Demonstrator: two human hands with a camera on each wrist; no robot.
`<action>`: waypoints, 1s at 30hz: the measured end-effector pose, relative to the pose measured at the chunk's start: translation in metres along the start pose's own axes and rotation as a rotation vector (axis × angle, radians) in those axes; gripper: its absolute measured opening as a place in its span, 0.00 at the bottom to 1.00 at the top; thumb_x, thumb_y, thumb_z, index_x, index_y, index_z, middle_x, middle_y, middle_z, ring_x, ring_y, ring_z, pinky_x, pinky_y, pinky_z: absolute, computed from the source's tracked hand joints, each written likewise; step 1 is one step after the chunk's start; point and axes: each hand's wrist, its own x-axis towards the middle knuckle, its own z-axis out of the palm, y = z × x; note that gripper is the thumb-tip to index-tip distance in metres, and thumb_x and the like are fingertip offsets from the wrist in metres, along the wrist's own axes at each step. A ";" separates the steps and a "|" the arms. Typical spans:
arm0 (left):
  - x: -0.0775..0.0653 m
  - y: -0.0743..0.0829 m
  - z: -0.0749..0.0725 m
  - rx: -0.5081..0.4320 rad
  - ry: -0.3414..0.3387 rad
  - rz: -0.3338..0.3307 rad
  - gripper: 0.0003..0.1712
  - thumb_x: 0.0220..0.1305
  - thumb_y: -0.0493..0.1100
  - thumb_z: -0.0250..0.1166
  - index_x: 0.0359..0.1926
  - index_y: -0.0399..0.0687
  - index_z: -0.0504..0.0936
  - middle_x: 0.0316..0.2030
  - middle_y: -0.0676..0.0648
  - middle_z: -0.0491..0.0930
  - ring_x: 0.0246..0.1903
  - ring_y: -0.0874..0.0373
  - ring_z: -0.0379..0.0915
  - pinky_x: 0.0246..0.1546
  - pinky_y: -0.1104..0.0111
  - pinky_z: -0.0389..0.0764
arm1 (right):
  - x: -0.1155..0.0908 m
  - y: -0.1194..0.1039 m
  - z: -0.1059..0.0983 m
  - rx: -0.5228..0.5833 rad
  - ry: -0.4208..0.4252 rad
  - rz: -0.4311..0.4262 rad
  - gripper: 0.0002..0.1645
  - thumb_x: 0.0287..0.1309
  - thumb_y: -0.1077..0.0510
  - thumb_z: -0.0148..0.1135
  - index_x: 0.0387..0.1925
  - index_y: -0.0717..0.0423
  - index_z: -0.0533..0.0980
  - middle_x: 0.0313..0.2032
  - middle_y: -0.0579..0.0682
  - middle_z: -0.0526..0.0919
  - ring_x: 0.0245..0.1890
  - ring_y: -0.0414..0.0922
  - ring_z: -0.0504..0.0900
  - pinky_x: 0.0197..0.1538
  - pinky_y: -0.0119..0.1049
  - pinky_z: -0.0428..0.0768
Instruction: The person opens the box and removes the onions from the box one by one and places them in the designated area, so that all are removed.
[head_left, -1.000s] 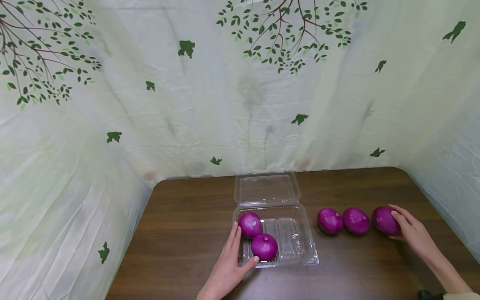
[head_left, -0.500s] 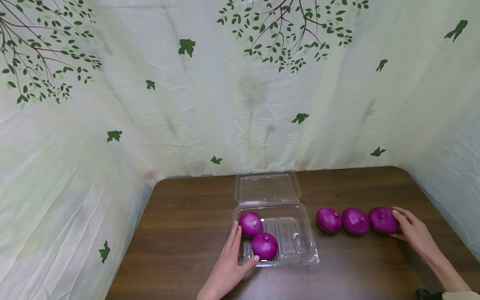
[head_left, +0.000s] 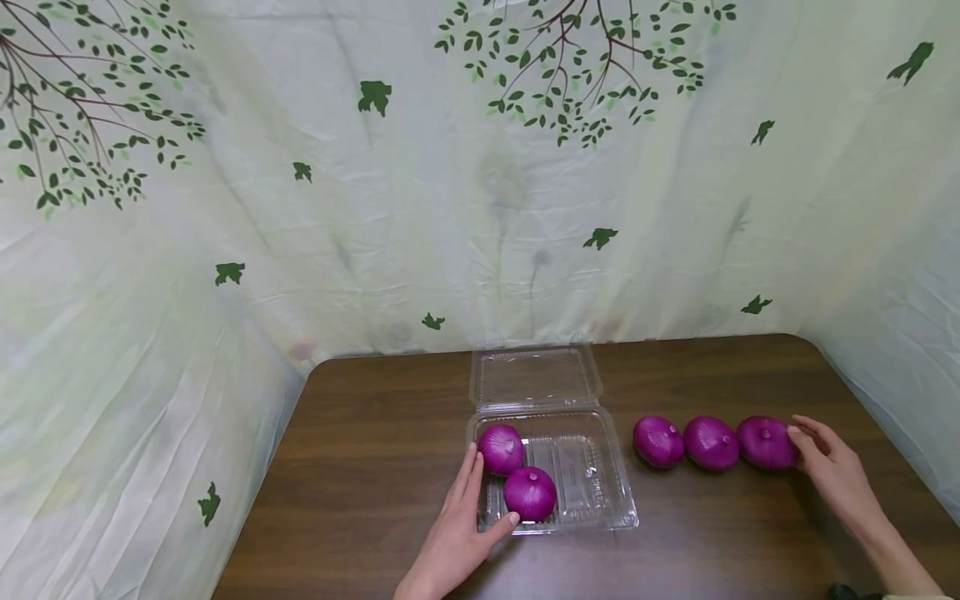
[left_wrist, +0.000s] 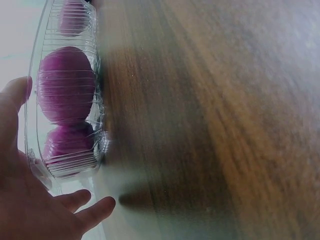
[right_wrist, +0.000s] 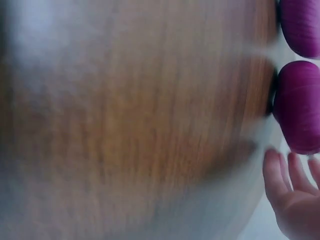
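Container (head_left: 576,471), three onions (head_left: 712,442) on table (head_left: 360,467)

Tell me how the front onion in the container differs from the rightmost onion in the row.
The front onion sits in the clear container; the rightmost onion rests on the table. The front onion looks rounder, the rightmost onion wider. The left hand is near the front onion, the right hand near the rightmost onion. Both are purple with a nub.

A pale fabric curtain (head_left: 337,225) is hanging behind and beside the brown wood-grain desk (head_left: 360,450); printed leafy branches (head_left: 562,37) are spreading along its upper part, and dark green leaf prints (head_left: 374,97) are dotting the cloth.
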 end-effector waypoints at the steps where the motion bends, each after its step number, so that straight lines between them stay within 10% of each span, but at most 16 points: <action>1: 0.000 0.000 0.000 -0.002 0.000 -0.001 0.57 0.60 0.70 0.62 0.79 0.50 0.46 0.78 0.56 0.35 0.74 0.48 0.43 0.65 0.44 0.61 | -0.002 0.000 0.000 -0.026 0.032 -0.008 0.39 0.75 0.45 0.44 0.69 0.74 0.56 0.59 0.74 0.65 0.40 0.15 0.66 0.37 0.17 0.74; 7: 0.000 0.000 0.000 -0.009 -0.019 -0.023 0.58 0.60 0.71 0.61 0.79 0.51 0.45 0.78 0.57 0.35 0.74 0.48 0.43 0.64 0.43 0.62 | -0.015 -0.013 0.007 -0.136 0.218 -0.088 0.33 0.73 0.47 0.50 0.71 0.61 0.62 0.62 0.68 0.69 0.57 0.35 0.70 0.43 0.15 0.61; 12: 0.000 -0.001 0.000 -0.006 -0.009 -0.012 0.58 0.60 0.71 0.61 0.79 0.50 0.46 0.78 0.56 0.35 0.74 0.48 0.43 0.64 0.44 0.61 | -0.023 -0.034 0.020 -0.152 0.292 -0.188 0.30 0.71 0.54 0.53 0.71 0.59 0.63 0.65 0.68 0.67 0.61 0.67 0.62 0.62 0.49 0.62; 15: 0.000 -0.001 0.000 0.000 0.001 -0.004 0.58 0.60 0.71 0.61 0.79 0.50 0.46 0.78 0.56 0.35 0.74 0.49 0.42 0.65 0.45 0.61 | -0.025 -0.043 0.029 -0.151 0.317 -0.252 0.29 0.69 0.58 0.55 0.69 0.57 0.66 0.63 0.65 0.69 0.61 0.64 0.63 0.60 0.60 0.59; 22: 0.001 -0.002 0.000 -0.005 -0.008 -0.010 0.58 0.60 0.71 0.61 0.79 0.50 0.45 0.78 0.56 0.35 0.74 0.49 0.42 0.65 0.45 0.61 | -0.027 -0.057 0.047 -0.168 0.323 -0.439 0.29 0.61 0.65 0.63 0.65 0.52 0.73 0.59 0.58 0.74 0.58 0.44 0.66 0.54 0.20 0.57; 30: 0.000 0.000 -0.002 -0.014 -0.006 -0.013 0.58 0.60 0.71 0.61 0.79 0.51 0.45 0.78 0.57 0.34 0.74 0.49 0.42 0.64 0.44 0.61 | -0.029 -0.078 0.068 -0.128 0.226 -0.566 0.31 0.59 0.67 0.65 0.64 0.51 0.73 0.59 0.55 0.76 0.63 0.32 0.65 0.61 0.18 0.57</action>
